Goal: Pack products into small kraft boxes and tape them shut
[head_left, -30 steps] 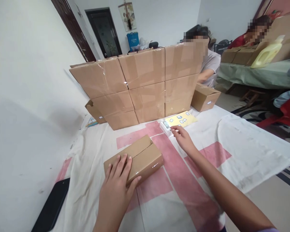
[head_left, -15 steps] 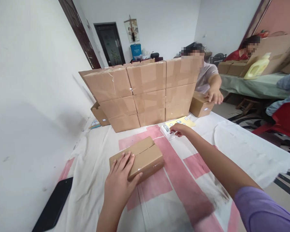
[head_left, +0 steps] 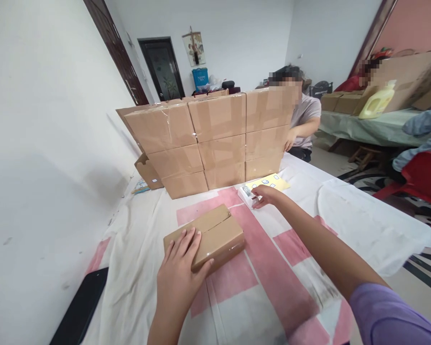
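A closed, tape-sealed cardboard box point(head_left: 215, 235) lies at an angle on the tablecloth in front of me. My left hand point(head_left: 181, 258) rests on its left end, fingers spread flat over the top and thumb along the near edge. Farther off, my right hand point(head_left: 264, 195) is closed at the right side of a small white holder point(head_left: 244, 195). A clear, roll-like piece sits in the holder, and a dark red bit shows by my fingertips. Just behind lies a yellow sheet point(head_left: 275, 181) with blue-outlined shapes.
Stacked cardboard boxes point(head_left: 221, 139) form a wall across the table. An open carton point(head_left: 149, 171) stands at its left. A black phone-like slab point(head_left: 81, 306) lies near the left wall. A co-worker point(head_left: 307, 117) sits behind the stack; a red chair point(head_left: 418, 179) is at right.
My right fingers have closed in on the white holder's side. My left hand stays on the box. The co-worker's hand and the small box under it have left the table's far right corner.
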Demonstrator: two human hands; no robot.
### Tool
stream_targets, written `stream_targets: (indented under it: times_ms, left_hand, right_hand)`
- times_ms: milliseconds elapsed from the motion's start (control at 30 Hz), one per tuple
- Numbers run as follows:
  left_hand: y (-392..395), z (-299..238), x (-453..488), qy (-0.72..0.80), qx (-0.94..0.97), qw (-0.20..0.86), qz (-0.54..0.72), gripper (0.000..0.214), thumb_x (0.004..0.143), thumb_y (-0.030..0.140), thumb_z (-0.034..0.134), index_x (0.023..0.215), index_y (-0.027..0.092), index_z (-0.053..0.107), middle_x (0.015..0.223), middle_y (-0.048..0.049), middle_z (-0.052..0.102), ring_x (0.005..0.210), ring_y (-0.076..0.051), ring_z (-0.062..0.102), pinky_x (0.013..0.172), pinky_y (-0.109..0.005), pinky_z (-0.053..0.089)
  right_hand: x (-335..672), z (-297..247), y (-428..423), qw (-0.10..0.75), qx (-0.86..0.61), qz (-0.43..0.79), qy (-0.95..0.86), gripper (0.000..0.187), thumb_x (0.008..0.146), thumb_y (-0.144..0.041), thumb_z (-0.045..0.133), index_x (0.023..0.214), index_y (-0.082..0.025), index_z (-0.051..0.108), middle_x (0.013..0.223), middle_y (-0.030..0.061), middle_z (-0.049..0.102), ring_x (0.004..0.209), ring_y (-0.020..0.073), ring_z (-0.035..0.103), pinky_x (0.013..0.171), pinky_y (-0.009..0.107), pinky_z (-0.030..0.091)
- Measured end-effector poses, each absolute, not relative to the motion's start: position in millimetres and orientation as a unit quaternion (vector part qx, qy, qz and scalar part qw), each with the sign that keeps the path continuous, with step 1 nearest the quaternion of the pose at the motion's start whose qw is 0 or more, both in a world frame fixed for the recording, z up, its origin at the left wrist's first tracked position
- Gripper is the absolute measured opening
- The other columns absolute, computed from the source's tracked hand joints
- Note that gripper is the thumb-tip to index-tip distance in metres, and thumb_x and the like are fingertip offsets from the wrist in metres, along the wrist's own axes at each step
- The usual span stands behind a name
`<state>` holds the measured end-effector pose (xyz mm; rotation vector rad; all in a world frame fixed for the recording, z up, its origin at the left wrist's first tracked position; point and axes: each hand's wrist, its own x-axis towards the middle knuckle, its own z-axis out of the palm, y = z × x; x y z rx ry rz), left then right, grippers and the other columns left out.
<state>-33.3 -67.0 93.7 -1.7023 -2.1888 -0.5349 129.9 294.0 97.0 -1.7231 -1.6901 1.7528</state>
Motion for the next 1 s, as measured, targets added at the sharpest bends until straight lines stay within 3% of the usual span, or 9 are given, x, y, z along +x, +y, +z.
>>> stream_targets:
  times_ms: [267, 500, 633, 1000]
  left_hand:
    - [-68, 94, -31, -0.763, -0.595, 0.167, -0.19, 0.059, 0.089, 0.047, 0.061, 0.143, 0.025, 0.052, 0.149, -0.0052, 0.055, 0.138, -0.032, 0.052, 0.113, -0.053, 0.044]
    - [-67, 92, -32, -0.755, -0.596, 0.206, -0.181, 0.06, 0.09, 0.05, 0.06, 0.143, 0.024, 0.051, 0.148, -0.0028, 0.057, 0.135, -0.03, 0.054, 0.11, -0.052, 0.047]
    - [-68, 92, -32, -0.753, -0.596, 0.214, -0.18, 0.059, 0.091, 0.052, 0.059, 0.142, 0.025, 0.051, 0.147, -0.0026, 0.058, 0.135, -0.03, 0.055, 0.107, -0.051, 0.049]
    - [-68, 92, -30, -0.749, -0.599, 0.208, -0.191, 0.061, 0.09, 0.052, 0.06, 0.144, 0.028, 0.048, 0.145, -0.0048, 0.059, 0.134, -0.031, 0.054, 0.108, -0.054, 0.048]
  right_hand:
    - [144, 78, 277, 0.201, -0.542, 0.611, -0.541, 0.015, 0.085, -0.016, 0.055, 0.098, -0.015, 0.049, 0.08, 0.0043, 0.059, 0.061, 0.0219, 0.072, 0.057, 0.033, 0.062]
    - [153, 60, 256, 0.318, -0.491, 0.629, -0.512, 0.003, 0.079, -0.016, 0.056, 0.081, -0.015, 0.055, 0.072, 0.0068, 0.066, 0.066, 0.0209, 0.072, 0.062, 0.028, 0.06]
    - [154, 49, 247, 0.373, -0.465, 0.63, -0.498, 0.005, 0.079, -0.02, 0.059, 0.081, -0.016, 0.059, 0.076, 0.006, 0.068, 0.069, 0.019, 0.072, 0.066, 0.027, 0.06]
    - [150, 23, 253, 0.412, -0.457, 0.607, -0.503, 0.014, 0.074, -0.03, 0.067, 0.073, -0.017, 0.061, 0.068, 0.002, 0.064, 0.064, 0.016, 0.064, 0.059, 0.026, 0.051]
